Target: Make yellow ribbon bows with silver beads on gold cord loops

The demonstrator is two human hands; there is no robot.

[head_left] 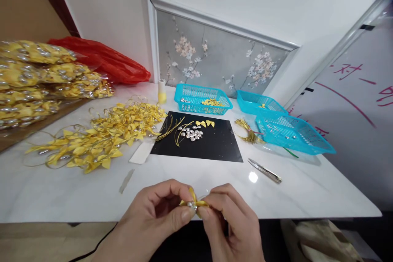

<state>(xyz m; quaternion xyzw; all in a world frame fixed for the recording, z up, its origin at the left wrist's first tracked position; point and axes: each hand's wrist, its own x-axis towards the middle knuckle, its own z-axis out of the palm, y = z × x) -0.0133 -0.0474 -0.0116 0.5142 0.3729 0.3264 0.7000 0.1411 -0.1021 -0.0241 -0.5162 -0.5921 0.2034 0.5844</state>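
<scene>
Both hands meet at the table's front edge around one small yellow ribbon flower [201, 203] with silver beads at its middle. Thumb and forefinger of my left hand [162, 208] pinch its left side by the beads. On the other side, my right hand [230, 217] grips a yellow petal between thumb and fingers. Parts of the flower are hidden behind the fingertips. Beyond the hands lies a black mat [211, 143] bearing a cluster of silver heart-shaped beads [193, 133], several yellow petals [205, 123] and some gold cords [172, 129].
A heap of finished-looking yellow flowers [104, 131] spreads to the left, before bagged bundles [37, 77] and a red plastic bag [104, 59]. Blue baskets [202, 109] stand at the back and right [294, 141]. Metal tweezers [265, 171] and a gold cord bundle [248, 132] lie right.
</scene>
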